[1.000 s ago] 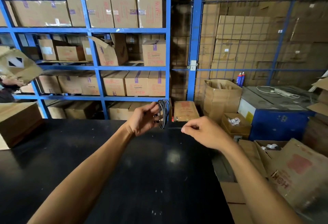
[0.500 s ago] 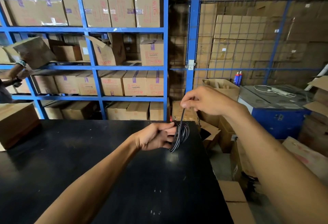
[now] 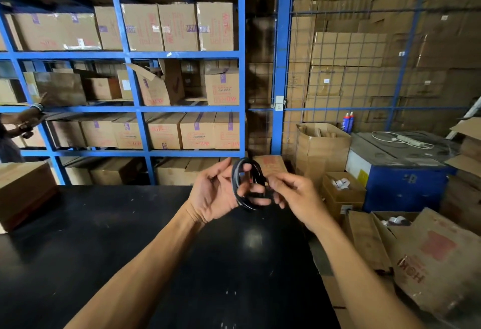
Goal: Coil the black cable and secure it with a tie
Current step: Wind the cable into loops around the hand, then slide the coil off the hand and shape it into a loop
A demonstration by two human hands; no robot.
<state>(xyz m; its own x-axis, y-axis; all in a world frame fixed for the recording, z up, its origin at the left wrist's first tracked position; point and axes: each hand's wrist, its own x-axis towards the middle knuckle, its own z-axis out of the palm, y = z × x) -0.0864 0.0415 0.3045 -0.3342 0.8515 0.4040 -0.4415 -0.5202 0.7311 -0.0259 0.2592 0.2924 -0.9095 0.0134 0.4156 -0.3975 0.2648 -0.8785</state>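
Note:
The black cable (image 3: 238,172) is wound into a small coil of several loops, held upright above the far edge of the black table (image 3: 104,250). My left hand (image 3: 213,198) has its fingers through the coil and holds it from the left. My right hand (image 3: 294,198) pinches the coil's right side, where a loose strand crosses the loops. No tie can be made out; the fingers hide part of the coil.
A cardboard box (image 3: 24,193) sits on the table's left end. Blue shelving (image 3: 242,81) full of cartons stands behind. Open boxes (image 3: 341,193) and a blue machine (image 3: 400,172) crowd the floor on the right. Another person's arm (image 3: 23,117) reaches in at far left.
My right hand, raised with a strand above the coil half a second ago, has dropped to the coil's right side. The coil has risen a little and both hands now meet on it.

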